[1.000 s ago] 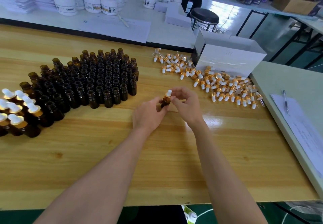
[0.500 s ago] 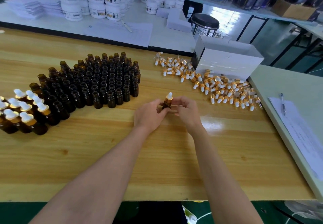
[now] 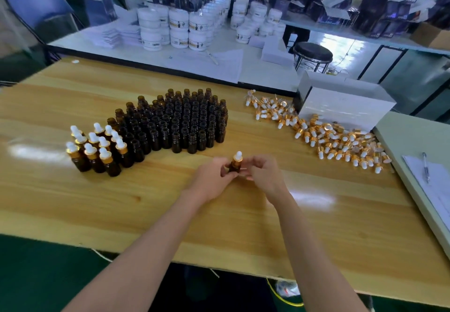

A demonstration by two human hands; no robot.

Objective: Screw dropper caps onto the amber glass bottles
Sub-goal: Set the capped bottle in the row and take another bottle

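Amber bottle [image 3: 235, 167] gripped in the left hand [image 3: 214, 177], right hand [image 3: 264, 175] pinching the dropper cap [image 3: 237, 157]; hold it upright, turn squarely, stop when snug.

No words or numbers could be read. The white jars [image 3: 179, 22] at the back had labels on them, but the print was too blurry to make out.

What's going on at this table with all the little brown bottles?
A person is capping them by hand. The left hand holds one amber bottle upright at the wooden table while the right hand pinches its dropper cap. A small group of capped bottles stands to the left, many open bottles behind, and loose caps lie to the right.
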